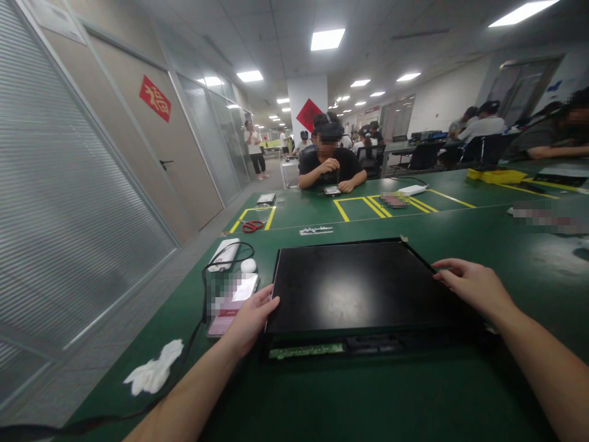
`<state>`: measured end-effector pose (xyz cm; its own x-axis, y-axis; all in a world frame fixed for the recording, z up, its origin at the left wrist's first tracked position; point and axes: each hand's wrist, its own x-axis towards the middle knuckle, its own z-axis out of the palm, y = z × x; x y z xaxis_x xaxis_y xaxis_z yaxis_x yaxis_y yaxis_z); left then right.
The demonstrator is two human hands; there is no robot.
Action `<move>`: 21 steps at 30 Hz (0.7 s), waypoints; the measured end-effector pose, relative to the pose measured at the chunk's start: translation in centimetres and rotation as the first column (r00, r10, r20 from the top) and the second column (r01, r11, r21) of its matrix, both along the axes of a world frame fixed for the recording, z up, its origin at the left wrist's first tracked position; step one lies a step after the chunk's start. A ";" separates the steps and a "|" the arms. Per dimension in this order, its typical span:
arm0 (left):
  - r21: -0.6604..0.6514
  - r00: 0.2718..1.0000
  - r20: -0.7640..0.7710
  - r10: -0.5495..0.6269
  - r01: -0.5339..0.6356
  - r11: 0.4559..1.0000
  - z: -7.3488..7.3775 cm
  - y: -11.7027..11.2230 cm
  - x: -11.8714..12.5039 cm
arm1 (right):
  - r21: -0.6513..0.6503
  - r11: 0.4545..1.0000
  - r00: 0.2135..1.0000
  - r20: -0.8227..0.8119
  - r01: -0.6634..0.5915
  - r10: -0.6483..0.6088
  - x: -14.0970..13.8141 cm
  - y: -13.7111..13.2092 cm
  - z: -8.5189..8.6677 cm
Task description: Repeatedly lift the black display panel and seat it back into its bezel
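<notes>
On a green table (460,236) in a strip-lit workroom, left hand (251,319) and right hand (473,285) grip a black case (359,288)

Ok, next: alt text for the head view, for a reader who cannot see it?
The wearer's left hand and right hand touch opposite sides of a flat black case on a green table. A phone, white power bank and crumpled white cloth lie left of it; a seated person sits opposite.

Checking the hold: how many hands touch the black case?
2. The left hand rests at the left edge of the black case; the right hand at its right edge. None seems hidden.
</notes>
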<state>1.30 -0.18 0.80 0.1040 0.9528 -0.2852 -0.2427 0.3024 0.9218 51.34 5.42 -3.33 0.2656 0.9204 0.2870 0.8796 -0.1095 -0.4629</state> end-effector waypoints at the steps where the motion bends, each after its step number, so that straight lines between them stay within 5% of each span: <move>1: 0.002 1.000 0.002 0.000 0.000 1.000 0.0 0.0 0.0 | -0.022 1.000 1.000 -0.011 0.000 0.000 -0.1 0.0 0.1; 21: 0.030 0.998 -0.042 0.043 -0.042 0.999 -1.6 0.4 -0.8 | -0.136 0.991 0.998 0.057 0.012 -0.005 -1.2 -0.4 1.4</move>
